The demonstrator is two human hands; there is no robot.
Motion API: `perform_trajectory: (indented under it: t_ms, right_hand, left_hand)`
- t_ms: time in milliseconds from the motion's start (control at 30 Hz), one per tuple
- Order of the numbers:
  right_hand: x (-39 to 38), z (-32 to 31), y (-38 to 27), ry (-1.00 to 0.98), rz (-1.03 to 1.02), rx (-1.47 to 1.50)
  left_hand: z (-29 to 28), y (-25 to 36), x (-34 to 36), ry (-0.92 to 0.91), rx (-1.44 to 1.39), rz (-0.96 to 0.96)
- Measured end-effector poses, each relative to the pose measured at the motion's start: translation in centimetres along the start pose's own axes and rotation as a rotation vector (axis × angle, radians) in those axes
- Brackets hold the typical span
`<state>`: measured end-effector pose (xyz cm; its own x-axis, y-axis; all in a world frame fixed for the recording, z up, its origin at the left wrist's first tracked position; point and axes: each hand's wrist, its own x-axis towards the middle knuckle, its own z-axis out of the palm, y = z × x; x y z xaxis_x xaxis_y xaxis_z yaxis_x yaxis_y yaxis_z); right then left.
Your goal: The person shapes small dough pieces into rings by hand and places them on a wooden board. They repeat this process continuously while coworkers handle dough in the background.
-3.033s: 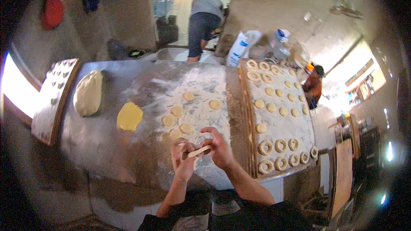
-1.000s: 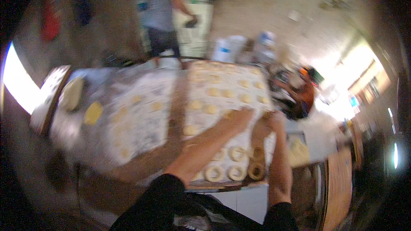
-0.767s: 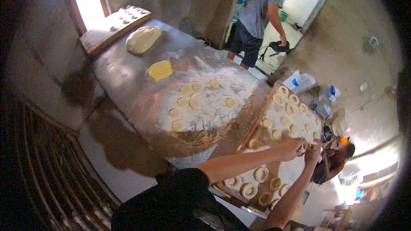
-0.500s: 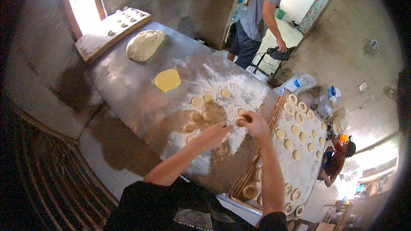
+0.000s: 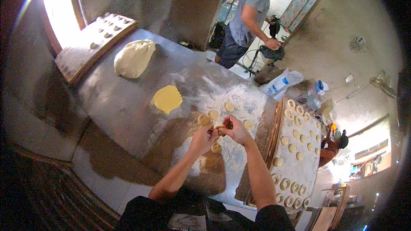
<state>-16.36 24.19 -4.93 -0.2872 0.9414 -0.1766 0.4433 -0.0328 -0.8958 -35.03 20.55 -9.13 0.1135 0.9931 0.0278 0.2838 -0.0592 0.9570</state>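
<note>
My left hand [image 5: 205, 136] and my right hand [image 5: 233, 130] meet over the floured part of the steel table [image 5: 111, 119], their fingers closed on a small pale dough piece [image 5: 219, 127]. Small flat dough rounds [image 5: 229, 107] lie in the flour around them. A flattened yellow piece [image 5: 167, 99] lies left of the flour, and a large pale dough lump [image 5: 133, 58] sits farther back left. On the right, a floured board [image 5: 307, 167] bears several dough rings and rounds.
Another board [image 5: 96, 49] with small pieces rests at the back left. Beyond the table a person in grey [image 5: 247, 21] stands in the doorway by a dark object and cords; another person [image 5: 329, 154] is low at the right. A white sack [image 5: 280, 81] lies behind the table.
My hands moved from the right board back to the floured table and came together on a dough piece. The person in grey, bent over earlier, stands upright and has shifted in the doorway.
</note>
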Motion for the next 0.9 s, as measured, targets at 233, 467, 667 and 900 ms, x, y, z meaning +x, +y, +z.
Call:
perform_trajectory:
  t_ms: [233,467,667,900]
  right_hand:
    - [-2.2,2.7,-3.9,0.476,-0.248,-0.401]
    - [-4.5,3.4,-4.0,0.022,-0.251,0.675]
    - [-8.4,3.1,-4.6,0.491,-0.143,0.243]
    - [-12.6,2.2,-5.0,0.492,-0.14,0.036]
  left_hand:
    - [-2.9,5.3,-1.2,0.0,-0.161,0.127]
    - [-0.8,4.6,-0.2,0.37,0.148,0.522]
    - [0.7,2.9,-3.0,-0.13,-0.921,0.168]
    - [6.6,3.9,-4.5,-0.037,-0.339,0.299]
